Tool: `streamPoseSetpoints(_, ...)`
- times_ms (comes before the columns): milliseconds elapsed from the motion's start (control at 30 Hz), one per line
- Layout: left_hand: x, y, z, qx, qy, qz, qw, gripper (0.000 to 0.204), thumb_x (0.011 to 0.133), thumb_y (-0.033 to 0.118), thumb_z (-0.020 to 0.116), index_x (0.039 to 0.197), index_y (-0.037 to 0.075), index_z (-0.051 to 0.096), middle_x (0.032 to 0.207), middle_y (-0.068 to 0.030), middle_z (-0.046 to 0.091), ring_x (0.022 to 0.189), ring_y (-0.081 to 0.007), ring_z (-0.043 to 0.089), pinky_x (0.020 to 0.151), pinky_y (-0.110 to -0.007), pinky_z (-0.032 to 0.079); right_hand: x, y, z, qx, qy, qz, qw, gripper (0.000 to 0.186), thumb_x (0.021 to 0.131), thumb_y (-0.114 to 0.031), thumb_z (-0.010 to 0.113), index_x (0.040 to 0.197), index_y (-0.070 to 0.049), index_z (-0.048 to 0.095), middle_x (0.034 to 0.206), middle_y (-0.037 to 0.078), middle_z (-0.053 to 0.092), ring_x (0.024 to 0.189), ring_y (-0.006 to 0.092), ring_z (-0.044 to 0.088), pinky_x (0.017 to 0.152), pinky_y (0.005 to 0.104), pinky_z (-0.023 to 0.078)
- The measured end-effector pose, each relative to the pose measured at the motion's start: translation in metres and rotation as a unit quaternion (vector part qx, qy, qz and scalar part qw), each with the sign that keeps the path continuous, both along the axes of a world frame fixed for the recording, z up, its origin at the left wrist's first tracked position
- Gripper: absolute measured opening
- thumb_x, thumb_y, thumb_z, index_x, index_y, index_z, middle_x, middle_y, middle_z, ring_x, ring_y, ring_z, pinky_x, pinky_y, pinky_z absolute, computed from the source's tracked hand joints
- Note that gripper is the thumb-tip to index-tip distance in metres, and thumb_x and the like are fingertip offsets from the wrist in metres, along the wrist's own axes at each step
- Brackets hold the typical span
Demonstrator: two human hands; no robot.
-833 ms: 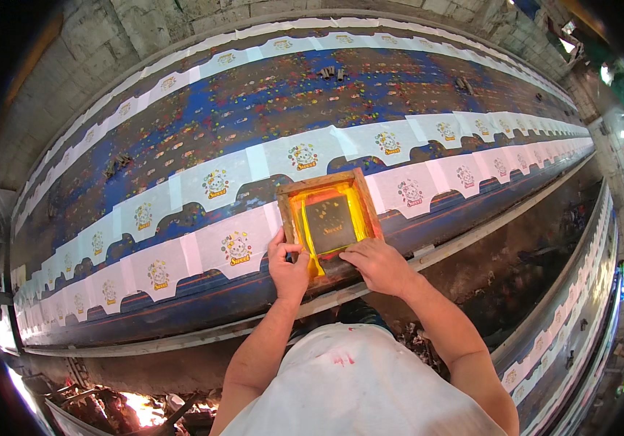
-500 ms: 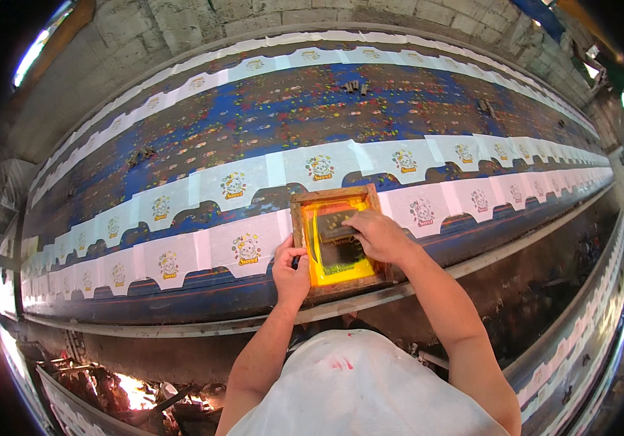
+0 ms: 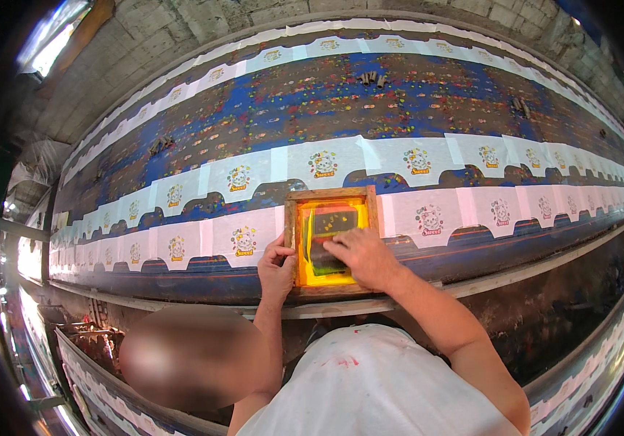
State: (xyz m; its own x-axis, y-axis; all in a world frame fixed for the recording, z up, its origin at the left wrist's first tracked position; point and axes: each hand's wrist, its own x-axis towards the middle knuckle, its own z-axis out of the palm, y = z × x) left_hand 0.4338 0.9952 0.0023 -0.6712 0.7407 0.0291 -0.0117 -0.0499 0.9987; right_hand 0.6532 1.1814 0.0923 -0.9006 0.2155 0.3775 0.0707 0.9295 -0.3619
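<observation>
Your right hand (image 3: 361,256) has moved since a moment ago: it was on the near right corner of the frame (image 3: 331,195), and now it lies inside it, fingers flat and pressed on a dark squeegee (image 3: 326,254) (only its edge shows past your knuckles) over the yellow screen (image 3: 330,218). The frame itself sits over a different white panel than it did a second ago, so you have stepped it along the row and the stroke looks under way on this panel, though that is a judgement.

Your left hand (image 3: 276,261) is curled round the frame's left rail near the front corner, thumb on top, fingers wrapped below where you cannot see them. It holds the frame down on the cloth (image 3: 472,211), which lies along the long blue table (image 3: 399,102).

Hard to make out:
- Whether your right hand grips the squeegee or only presses on it; the palm covers the handle.
- The panel under the screen, fully hidden by frame and ink.
- The frame's near rail, partly behind both hands.
- How much ink is left; dark patches show on the yellow, but the mesh is too small to read.
- The table's ends, bent away and lost at the picture's rim.
- A blurred shape at lower left, beside your left elbow, cannot be told.
</observation>
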Motion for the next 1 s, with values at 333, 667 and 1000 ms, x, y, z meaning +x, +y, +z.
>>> streamPoseSetpoints(333, 0.002, 0.000, 0.000, 0.016, -0.014, 0.001, 1.000, 0.015, 0.100, -0.014, 0.072, 0.107, 0.000, 0.074, 0.166, -0.0239, 0.062, 0.143, -0.0250, 0.068, 0.119, -0.039, 0.055, 0.037, -0.029, 0.011, -0.081, -0.041, 0.069, 0.994, 0.042, 0.093, -0.008, 0.072, 0.134, -0.007, 0.078, 0.118, 0.016, 0.078, 0.115, 0.0361, 0.075, 0.104, 0.0497, 0.059)
streamPoseSetpoints(667, -0.001, 0.002, -0.006, 0.029, 0.036, -0.013, 0.999, 0.016, 0.099, -0.013, 0.072, 0.109, -0.001, 0.074, 0.165, -0.0232, 0.062, 0.142, -0.0246, 0.068, 0.119, -0.038, 0.054, -0.042, 0.062, 0.020, -0.103, -0.050, -0.052, 0.992, 0.053, 0.088, 0.006, 0.068, 0.137, -0.012, 0.080, 0.131, 0.017, 0.080, 0.130, 0.0385, 0.073, 0.115, 0.0569, 0.053)
streamPoseSetpoints(1000, 0.000, 0.003, -0.004, -0.005, 0.135, 0.005, 0.991, 0.014, 0.099, -0.008, 0.074, 0.109, 0.002, 0.076, 0.158, -0.0257, 0.068, 0.142, -0.0284, 0.068, 0.117, -0.039, 0.053, -0.008, 0.001, 0.019, -0.075, -0.072, -0.041, 0.994, 0.057, 0.084, 0.005, 0.072, 0.139, -0.011, 0.080, 0.124, 0.015, 0.080, 0.122, 0.0368, 0.074, 0.106, 0.0506, 0.058)
